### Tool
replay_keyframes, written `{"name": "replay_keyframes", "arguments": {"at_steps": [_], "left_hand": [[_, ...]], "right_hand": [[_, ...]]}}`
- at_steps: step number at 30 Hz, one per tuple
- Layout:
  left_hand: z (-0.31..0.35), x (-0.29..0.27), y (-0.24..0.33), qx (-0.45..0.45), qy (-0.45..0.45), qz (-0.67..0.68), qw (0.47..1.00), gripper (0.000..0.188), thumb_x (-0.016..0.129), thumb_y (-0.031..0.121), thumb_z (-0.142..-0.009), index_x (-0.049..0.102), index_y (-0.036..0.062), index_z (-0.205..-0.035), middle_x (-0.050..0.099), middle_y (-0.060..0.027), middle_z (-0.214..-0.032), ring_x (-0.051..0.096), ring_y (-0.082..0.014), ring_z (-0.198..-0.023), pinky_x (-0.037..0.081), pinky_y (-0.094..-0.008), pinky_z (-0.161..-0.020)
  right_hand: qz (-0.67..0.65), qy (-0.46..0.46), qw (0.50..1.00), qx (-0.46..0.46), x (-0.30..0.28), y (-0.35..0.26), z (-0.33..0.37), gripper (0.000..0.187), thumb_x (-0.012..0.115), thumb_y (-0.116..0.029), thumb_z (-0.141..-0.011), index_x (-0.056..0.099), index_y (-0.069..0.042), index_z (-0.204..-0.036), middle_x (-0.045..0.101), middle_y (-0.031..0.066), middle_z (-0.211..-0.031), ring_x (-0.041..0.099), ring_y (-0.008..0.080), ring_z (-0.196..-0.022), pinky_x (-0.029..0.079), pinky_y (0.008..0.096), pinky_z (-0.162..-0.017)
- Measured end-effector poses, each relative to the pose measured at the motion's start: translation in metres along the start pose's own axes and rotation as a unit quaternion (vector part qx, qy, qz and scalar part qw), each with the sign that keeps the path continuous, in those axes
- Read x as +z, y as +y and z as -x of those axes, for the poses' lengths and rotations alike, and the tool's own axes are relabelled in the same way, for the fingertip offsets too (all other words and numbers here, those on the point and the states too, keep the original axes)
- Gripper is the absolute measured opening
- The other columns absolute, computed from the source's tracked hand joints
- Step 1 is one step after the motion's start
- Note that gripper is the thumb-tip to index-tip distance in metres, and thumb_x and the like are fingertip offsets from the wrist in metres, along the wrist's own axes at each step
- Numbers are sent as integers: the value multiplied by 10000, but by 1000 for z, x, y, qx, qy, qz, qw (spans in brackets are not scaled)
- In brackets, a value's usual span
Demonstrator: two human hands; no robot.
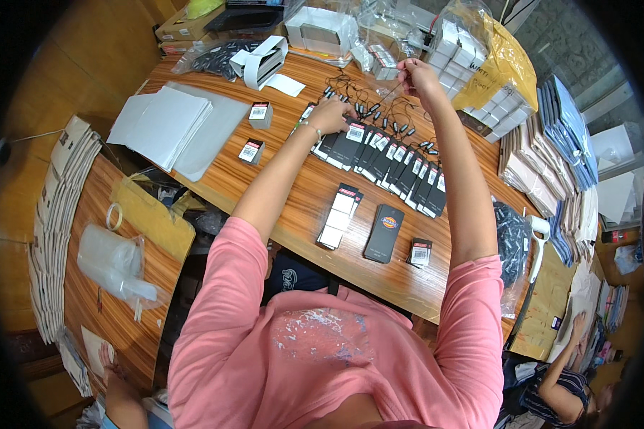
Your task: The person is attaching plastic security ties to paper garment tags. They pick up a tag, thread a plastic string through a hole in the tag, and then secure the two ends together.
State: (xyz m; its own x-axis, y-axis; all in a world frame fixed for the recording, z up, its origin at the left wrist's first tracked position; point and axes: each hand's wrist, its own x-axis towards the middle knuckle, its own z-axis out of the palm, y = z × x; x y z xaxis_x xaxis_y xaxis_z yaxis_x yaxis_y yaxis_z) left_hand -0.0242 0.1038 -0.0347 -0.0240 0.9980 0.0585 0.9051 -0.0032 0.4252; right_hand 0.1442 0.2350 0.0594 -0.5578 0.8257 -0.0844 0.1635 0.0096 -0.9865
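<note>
A fanned row of black hang tags (397, 166) with white barcode stickers lies across the wooden table, with black strings (368, 100) spread beyond their far ends. My left hand (329, 116) is at the row's left end, its bent fingers closed on the top of a tag; the fingertips are partly hidden. Farther right and raised, my right hand (418, 77) pinches a thin string that runs toward the tags. Closer to me are a stack of tags with white stickers (338, 218), a dark tag with an oval emblem (384, 234) and a small stack of labels (420, 252).
Two small label stacks (260, 114) and white paper sheets (172, 125) lie left. Small white boxes (447, 53) and a yellow plastic bag (504, 68) stand at the far right, beside folded garments (533, 161). Other people's hands (107, 361) show at both lower sides.
</note>
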Motion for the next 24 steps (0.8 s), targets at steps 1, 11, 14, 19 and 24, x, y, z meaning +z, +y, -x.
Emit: {"name": "replay_keyframes", "arguments": {"at_steps": [1,11,14,19,24], "left_hand": [[0,0,0,-5,-3,-4,1000,371,712,176,-628,621,167,-988,524,-118,-977,458,-301,-989,376,-354,-858],[3,7,1,-5,36,16,999,392,659,179,-692,569,121,-1069,497,-150,-1043,447,-299,-1022,354,-372,-903],[22,4,9,-5,120,54,991,417,627,170,-724,512,75,-1114,493,-156,-1038,447,-288,-1014,348,-370,-898],[70,-26,47,26,219,141,965,422,595,160,-766,458,70,-1155,488,-144,-1037,436,-296,-997,355,-367,-881],[128,-15,50,-44,290,191,937,435,593,104,-776,441,58,-1181,490,-96,-998,434,-208,-905,367,-308,-822]], "right_hand": [[-7,-6,1000,-6,-1,4,-3,237,344,-237,-926,510,-80,-863,516,1,-620,418,95,-467,363,252,-454],[197,98,921,-321,9,5,2,531,639,-159,-755,423,-41,-1225,514,141,-1097,572,159,-764,463,291,-711],[144,78,931,-327,10,-34,55,457,630,-179,-761,482,-47,-1173,521,114,-1106,560,159,-812,447,275,-754],[57,307,769,-557,-15,-85,259,388,428,-274,-826,494,-10,-1102,492,121,-1109,461,214,-1017,348,374,-872],[132,323,623,-700,12,-127,335,442,386,-332,-889,311,-183,-1298,289,4,-1365,202,171,-1292,161,529,-1029]]}}
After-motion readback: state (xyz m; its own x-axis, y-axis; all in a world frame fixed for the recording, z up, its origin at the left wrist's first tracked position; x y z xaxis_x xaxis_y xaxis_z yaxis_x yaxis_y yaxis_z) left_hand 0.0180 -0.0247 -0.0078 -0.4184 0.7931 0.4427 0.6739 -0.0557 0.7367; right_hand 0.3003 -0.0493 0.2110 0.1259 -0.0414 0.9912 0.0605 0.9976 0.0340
